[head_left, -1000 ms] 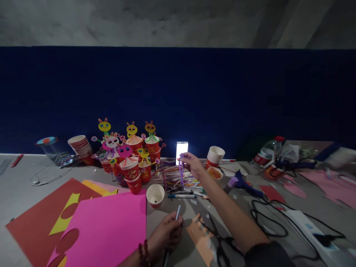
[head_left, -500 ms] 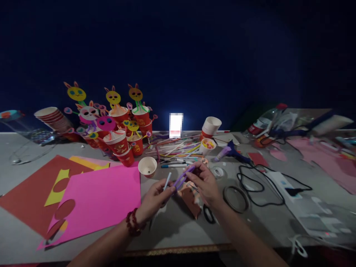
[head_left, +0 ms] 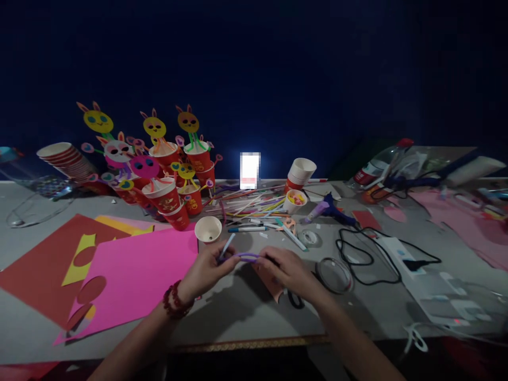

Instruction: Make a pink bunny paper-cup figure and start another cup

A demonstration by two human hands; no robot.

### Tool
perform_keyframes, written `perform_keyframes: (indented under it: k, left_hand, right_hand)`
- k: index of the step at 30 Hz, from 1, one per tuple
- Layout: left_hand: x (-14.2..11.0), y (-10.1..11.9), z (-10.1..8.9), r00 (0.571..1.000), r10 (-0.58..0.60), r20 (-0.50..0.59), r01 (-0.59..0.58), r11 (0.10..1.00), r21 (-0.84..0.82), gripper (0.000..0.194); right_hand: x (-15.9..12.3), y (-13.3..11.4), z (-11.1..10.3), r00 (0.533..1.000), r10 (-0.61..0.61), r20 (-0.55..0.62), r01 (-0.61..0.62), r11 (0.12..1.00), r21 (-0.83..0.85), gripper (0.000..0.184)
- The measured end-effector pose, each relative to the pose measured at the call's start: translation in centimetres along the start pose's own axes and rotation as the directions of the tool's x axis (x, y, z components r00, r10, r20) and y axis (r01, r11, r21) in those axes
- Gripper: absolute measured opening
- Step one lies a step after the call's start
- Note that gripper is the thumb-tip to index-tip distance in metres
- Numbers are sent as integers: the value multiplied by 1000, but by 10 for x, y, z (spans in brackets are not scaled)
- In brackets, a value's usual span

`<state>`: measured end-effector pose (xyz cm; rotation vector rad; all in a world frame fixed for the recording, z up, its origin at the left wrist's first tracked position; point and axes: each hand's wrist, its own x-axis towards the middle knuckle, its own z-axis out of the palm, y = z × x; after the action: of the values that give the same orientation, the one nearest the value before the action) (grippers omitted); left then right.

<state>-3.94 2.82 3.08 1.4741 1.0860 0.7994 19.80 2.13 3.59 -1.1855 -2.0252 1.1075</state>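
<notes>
Between my two hands stretches a bent purple pipe cleaner (head_left: 249,256), its two strands running side by side. My left hand (head_left: 203,272) pinches one end between thumb and fingers. A thin pale stick (head_left: 227,245) also pokes up from that hand; its lower part is hidden. My right hand (head_left: 289,269) is closed on the other end of the pipe cleaner. Under the right hand lie a brownish-orange piece of paper (head_left: 269,283) and a black scissor handle (head_left: 296,300). A white-lined paper cup (head_left: 208,230) stands just beyond my left hand.
Red cups with paper rabbit figures (head_left: 161,196) stand at the back left. Pink paper (head_left: 146,270) lies left. Loose pipe cleaners (head_left: 254,203) are heaped behind the hands. To the right are a tape roll (head_left: 334,275), a glue gun (head_left: 335,211), a black cord and a power strip (head_left: 408,280).
Both hands have lowered and moved slightly apart. The purple pipe cleaner has turned from slanting to nearly level. The camera view has shifted a little.
</notes>
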Motion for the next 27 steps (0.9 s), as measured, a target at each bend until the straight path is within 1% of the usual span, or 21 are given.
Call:
perform_keyframes:
  k: [1,2,3,4,5,6,7,8,10,11,12,15,17,19,21,23,25,27]
  left_hand:
    - [0,-1,1,999,-2,-33,-1,995,-98,23]
    - [-1,-2,3,998,-6,-55,-6,976,-217,29]
    - [-1,-4,6,998,-14,-61,-7,941,-339,38]
    - [-1,-6,10,998,-18,-54,-7,899,-438,46]
    - [-1,-9,15,999,-21,-39,-1,870,-493,50]
    - [-1,-11,20,999,-38,-12,27,862,-506,49]
    - [-2,-14,25,998,-64,7,58,861,-506,44]
    - [-2,-16,30,997,-80,-9,65,862,-503,39]
    - [-2,-19,37,994,-106,-40,73,867,-492,36]
    - [-2,-20,39,992,-116,-52,76,868,-491,36]
    - [-1,-20,40,990,-127,-56,84,867,-492,36]
    - [0,-21,39,987,-160,-32,123,855,-503,39]
    - [2,-22,37,985,-175,-2,149,845,-513,41]
    - [3,-23,35,983,-180,26,167,837,-522,42]
    - [3,-25,35,984,-177,35,169,831,-529,43]
    - [3,-28,34,985,-170,22,157,841,-517,43]
    - [2,-30,34,989,-149,-22,122,878,-462,41]
    - [2,-31,32,992,-92,-83,56,932,-358,35]
  right_hand:
    - [0,3,10,999,48,-20,-46,995,92,28]
    - [-1,5,21,992,118,-36,-107,966,235,33]
    - [-1,8,34,981,186,-60,-147,902,407,37]
    - [-3,10,46,974,220,-60,-152,823,547,40]
    - [-4,12,57,969,242,-49,-155,748,645,42]
    - [-5,12,66,965,261,-38,-162,698,697,42]
    - [-7,11,74,962,271,-29,-167,670,723,41]
    - [-8,10,79,961,276,-18,-175,657,734,40]
    - [-10,7,82,962,273,8,-193,661,725,38]
    - [-10,6,81,965,261,8,-190,683,705,36]
    - [-11,5,78,970,244,-11,-174,724,668,35]
    - [-12,5,68,976,171,-133,-91,880,466,33]
    - [-13,4,63,969,131,-207,-47,929,368,24]
    - [-14,4,60,957,83,-277,4,954,301,12]
    - [-16,3,60,942,-15,-335,80,980,182,6]
    - [-16,2,59,939,-87,-333,116,991,68,0]
    - [-15,2,60,950,-78,-302,93,995,34,3]
    - [-14,3,60,960,-20,-279,39,997,65,4]
